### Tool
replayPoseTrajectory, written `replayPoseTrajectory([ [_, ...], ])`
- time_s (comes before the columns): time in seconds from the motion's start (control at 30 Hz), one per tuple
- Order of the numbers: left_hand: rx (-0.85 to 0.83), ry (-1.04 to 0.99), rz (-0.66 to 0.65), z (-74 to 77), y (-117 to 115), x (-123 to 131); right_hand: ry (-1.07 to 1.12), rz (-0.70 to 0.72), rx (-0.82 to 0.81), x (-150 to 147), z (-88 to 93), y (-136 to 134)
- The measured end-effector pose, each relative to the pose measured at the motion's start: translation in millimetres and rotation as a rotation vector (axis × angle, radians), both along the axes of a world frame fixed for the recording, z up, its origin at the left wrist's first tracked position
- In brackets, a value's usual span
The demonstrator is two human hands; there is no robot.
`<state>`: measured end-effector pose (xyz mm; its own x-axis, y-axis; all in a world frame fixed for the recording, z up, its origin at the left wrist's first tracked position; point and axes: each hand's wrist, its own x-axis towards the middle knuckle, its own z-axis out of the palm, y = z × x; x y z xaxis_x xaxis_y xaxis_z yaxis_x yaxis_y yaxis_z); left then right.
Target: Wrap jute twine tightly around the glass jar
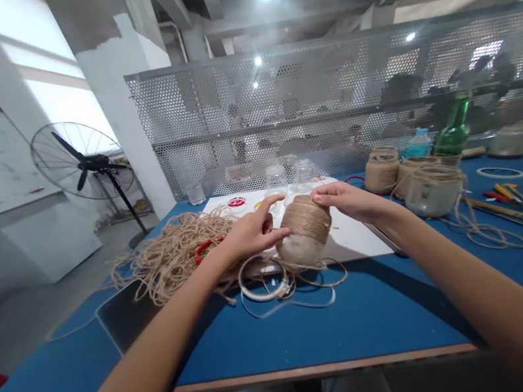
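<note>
A glass jar partly wrapped in jute twine (303, 229) is tilted above the white board (359, 240) on the blue table (361, 313). My left hand (252, 232) grips its left side, fingers curled and index finger stretched over the top. My right hand (348, 200) pinches the jar's upper right edge, where the twine winding ends. A loose heap of jute twine (175, 254) lies to the left, with strands trailing under the jar. A roll of white tape (262, 284) lies just in front of the jar.
Several twine-wrapped jars (406, 180) and a green bottle (451, 132) stand at the right. Empty glass jars (289, 178) sit at the back by a perforated metal screen (326, 105). Pencils and tools (507, 198) lie far right. A dark tablet (124, 316) lies left; a floor fan (78, 163) stands beyond.
</note>
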<state>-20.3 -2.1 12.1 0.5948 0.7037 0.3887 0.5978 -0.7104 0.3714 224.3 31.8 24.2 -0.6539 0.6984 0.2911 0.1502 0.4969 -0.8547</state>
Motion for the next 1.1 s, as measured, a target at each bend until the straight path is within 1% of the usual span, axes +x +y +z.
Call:
replayPoseTrajectory([
  [0.13,-0.046,0.031,-0.019,-1.4,-0.6,1.1,-0.029,0.100,-0.028,1.7,-0.6,-0.1],
  [0.23,-0.036,0.056,-0.035,-2.2,-2.1,2.9,-0.080,0.101,-0.028,2.0,-0.7,-0.4],
  [0.37,-0.021,0.048,-0.025,-1.7,-4.1,4.8,-0.079,0.108,-0.034,2.5,-0.3,0.5],
  [0.6,-0.103,0.109,0.023,-6.5,-2.3,7.5,-0.128,0.150,-0.033,4.4,-0.1,1.6],
  [0.77,-0.115,0.119,-0.026,-5.2,-4.3,8.4,-0.164,0.151,-0.011,6.3,4.9,-0.2],
  [0.87,-0.153,0.098,-0.042,-2.7,-7.3,9.1,-0.249,0.091,0.088,5.8,7.7,-1.1],
  [0.97,-0.156,0.079,-0.035,-1.8,-9.2,10.4,-0.385,-0.078,0.259,0.3,7.6,-5.1],
  [1.03,-0.152,0.068,-0.033,-1.8,-9.8,11.2,-0.429,-0.199,0.364,-6.2,6.3,-10.2],
  [1.1,-0.148,0.060,-0.036,-1.8,-10.2,11.8,-0.422,-0.235,0.428,-13.4,5.2,-15.9],
])
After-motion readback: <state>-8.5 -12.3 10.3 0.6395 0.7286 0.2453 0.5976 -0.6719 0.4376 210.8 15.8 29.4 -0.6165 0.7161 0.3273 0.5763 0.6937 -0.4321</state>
